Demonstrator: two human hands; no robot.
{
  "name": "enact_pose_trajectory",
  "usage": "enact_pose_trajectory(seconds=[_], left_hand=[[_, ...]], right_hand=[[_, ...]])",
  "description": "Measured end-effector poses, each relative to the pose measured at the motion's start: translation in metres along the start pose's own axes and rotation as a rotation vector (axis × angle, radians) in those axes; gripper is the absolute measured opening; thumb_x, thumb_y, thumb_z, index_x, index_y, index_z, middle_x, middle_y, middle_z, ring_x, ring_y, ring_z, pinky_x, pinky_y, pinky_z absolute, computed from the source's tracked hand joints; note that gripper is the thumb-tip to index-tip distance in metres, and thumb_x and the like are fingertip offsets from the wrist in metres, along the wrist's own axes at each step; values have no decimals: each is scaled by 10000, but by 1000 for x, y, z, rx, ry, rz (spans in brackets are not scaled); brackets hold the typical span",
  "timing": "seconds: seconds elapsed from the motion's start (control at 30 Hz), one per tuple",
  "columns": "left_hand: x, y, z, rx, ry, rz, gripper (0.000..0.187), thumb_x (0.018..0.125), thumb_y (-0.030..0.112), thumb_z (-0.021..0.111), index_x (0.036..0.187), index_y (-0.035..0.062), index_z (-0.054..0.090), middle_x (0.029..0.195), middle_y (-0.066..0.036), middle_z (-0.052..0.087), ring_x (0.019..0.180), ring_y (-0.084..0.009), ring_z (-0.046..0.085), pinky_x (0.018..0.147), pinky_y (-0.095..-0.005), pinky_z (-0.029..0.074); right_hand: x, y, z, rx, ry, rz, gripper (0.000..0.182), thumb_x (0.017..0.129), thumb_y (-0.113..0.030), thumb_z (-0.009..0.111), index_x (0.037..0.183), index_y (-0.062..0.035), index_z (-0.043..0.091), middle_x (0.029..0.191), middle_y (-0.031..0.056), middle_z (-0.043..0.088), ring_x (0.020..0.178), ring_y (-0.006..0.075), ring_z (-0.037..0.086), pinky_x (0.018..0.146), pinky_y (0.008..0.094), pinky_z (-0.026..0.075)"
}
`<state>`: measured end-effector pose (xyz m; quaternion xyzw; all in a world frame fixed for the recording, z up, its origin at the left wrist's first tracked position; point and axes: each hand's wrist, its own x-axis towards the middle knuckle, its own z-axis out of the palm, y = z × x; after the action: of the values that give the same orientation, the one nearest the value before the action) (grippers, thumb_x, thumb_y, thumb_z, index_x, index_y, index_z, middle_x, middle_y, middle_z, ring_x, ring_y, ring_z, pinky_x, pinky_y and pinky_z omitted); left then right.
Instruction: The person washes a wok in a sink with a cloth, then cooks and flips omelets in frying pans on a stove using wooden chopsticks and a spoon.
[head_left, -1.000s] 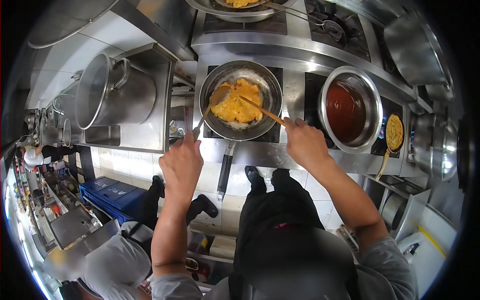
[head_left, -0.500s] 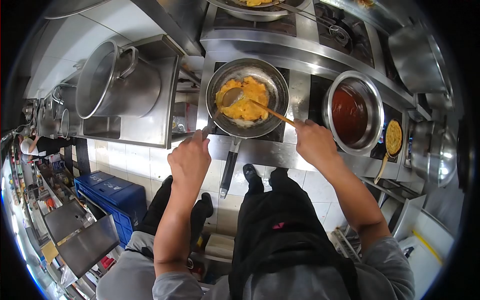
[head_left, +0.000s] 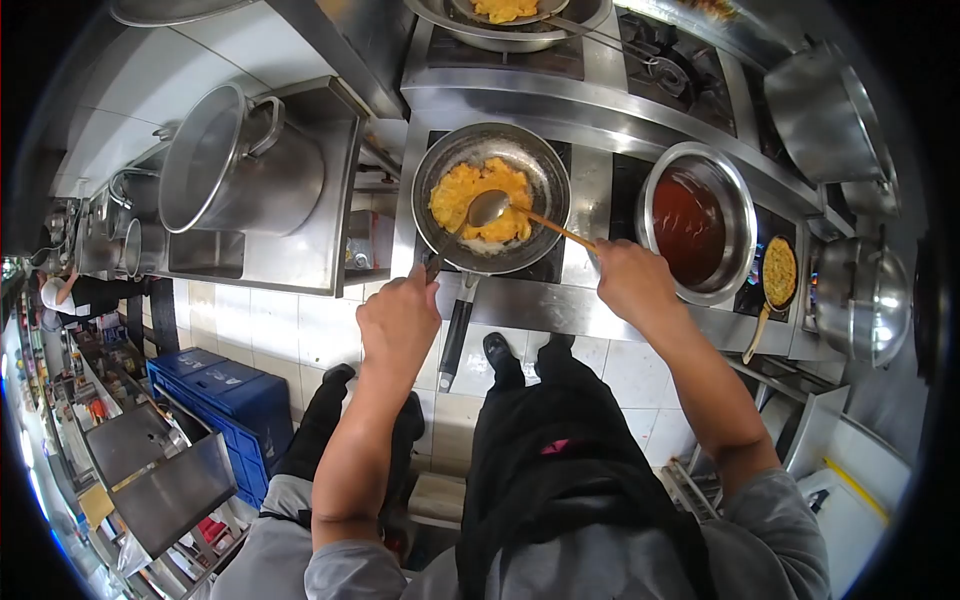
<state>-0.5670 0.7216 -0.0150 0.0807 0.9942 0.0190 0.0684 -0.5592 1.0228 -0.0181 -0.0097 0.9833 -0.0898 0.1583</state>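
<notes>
A round frying pan (head_left: 545, 160) with a black handle sits on the stove, holding a mass of yellow egg (head_left: 458, 190). My left hand (head_left: 397, 318) is closed round the handle of a metal spoon (head_left: 488, 207), whose bowl is over the middle of the egg. In my right hand (head_left: 634, 280) is a thin wooden stick (head_left: 560, 229); its far end meets the egg beside the spoon bowl. Both hands are at the near side of the pan, the left one left of the pan handle.
Right of the pan stands a steel bowl of red sauce (head_left: 690, 225), then a small pan with a yellow-green omelette (head_left: 778, 272). A large steel pot (head_left: 240, 170) is at the left. Another person's legs (head_left: 318, 425) are close on my left, near a blue crate (head_left: 220, 395).
My left hand and the spoon have moved right, with the spoon bowl now nearer the pan's middle. The view has shifted slightly, and the neighbour's leg has moved.
</notes>
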Motion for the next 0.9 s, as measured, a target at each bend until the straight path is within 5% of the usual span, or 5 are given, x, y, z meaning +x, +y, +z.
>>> enact_pose_trajectory(seconds=[0.23,0.37,0.57,0.9], left_hand=[[-8,-4,-15,-27,129,24,173,865,281,651,866,114,606,692,-100,661,637,-303,676,547,-413,523],[-12,1,-5,3,-29,-52,185,856,284,662,884,107,614,704,-106,666,657,-314,678,577,-416,534],[-12,-1,-18,-36,19,-76,184,853,281,665,890,103,642,714,-119,671,688,-322,679,610,-427,537],[-15,0,-15,-70,-2,-133,181,850,273,667,955,126,673,768,-142,683,724,-357,670,643,-471,528]], right_hand=[[-6,-1,-13,-72,-13,-44,398,801,-73,508,1176,-19,628,934,185,656,822,338,672,717,444,539],[-5,-1,-5,-117,2,-57,422,776,-83,574,1192,-49,637,916,164,641,775,325,670,673,443,540],[-2,-3,-28,-62,136,-122,361,797,-92,525,1127,-25,655,895,193,655,773,341,679,681,450,543],[11,-5,-27,-89,76,-95,316,794,-94,526,1073,-18,653,928,201,659,830,357,678,717,454,545]])
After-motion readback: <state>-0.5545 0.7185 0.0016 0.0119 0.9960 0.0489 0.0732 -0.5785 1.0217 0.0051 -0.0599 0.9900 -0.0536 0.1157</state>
